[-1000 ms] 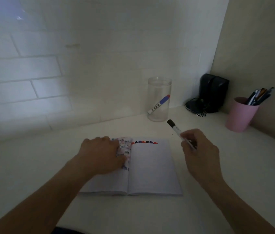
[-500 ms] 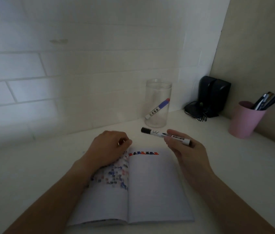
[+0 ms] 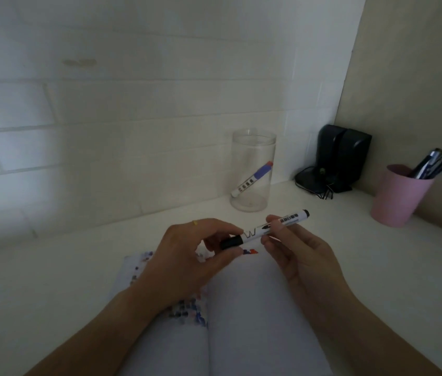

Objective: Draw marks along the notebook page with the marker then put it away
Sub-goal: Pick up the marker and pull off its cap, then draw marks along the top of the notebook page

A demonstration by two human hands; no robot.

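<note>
Two hands meet on one marker (image 3: 264, 229), held in the air above the open notebook (image 3: 255, 308). Right hand (image 3: 298, 256) pinches the white barrel near its middle, thumb and fingertips pressed onto it. Left hand (image 3: 187, 261) has thumb and forefinger closed around the black cap (image 3: 231, 242) at the marker's near-left end. Long axis runs low-left to high-right, cap toward the left hand, far end pointing toward the clear jar (image 3: 252, 169). Judgement: uncapping is the step in hand; the pull should go along the axis, hands drawing apart. Right page lies bare below, a short row of coloured marks at its top edge, partly hidden by the fingers.
</note>
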